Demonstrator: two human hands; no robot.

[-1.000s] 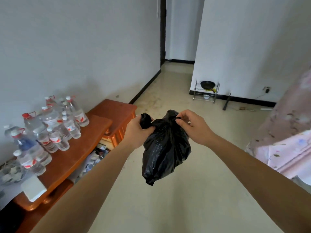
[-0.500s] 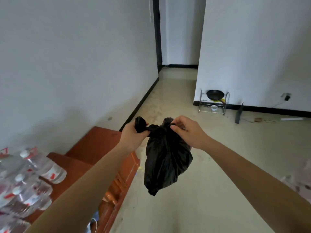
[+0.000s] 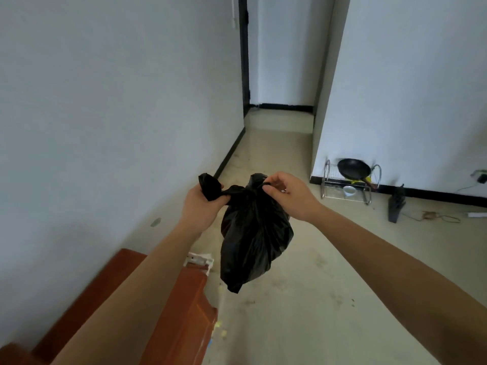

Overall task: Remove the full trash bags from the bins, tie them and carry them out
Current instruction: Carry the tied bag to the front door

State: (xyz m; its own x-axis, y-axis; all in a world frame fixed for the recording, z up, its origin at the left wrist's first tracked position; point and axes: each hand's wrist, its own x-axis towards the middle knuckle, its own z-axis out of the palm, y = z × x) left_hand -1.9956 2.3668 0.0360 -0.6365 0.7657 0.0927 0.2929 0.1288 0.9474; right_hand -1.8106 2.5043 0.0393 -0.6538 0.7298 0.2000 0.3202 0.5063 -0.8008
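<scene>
Midair, the left hand (image 3: 201, 204) grips one twisted ear of the black trash bag (image 3: 254, 238). The right hand (image 3: 288, 194) pinches the other (bag hanging above the floor (image 3: 303, 299)).

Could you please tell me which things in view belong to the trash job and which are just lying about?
In the job: black trash bag; left hand gripping one top flap; right hand pinching the other.
Lying about: frying pan; wire dish rack; white bowl; wooden cabinet.
</scene>
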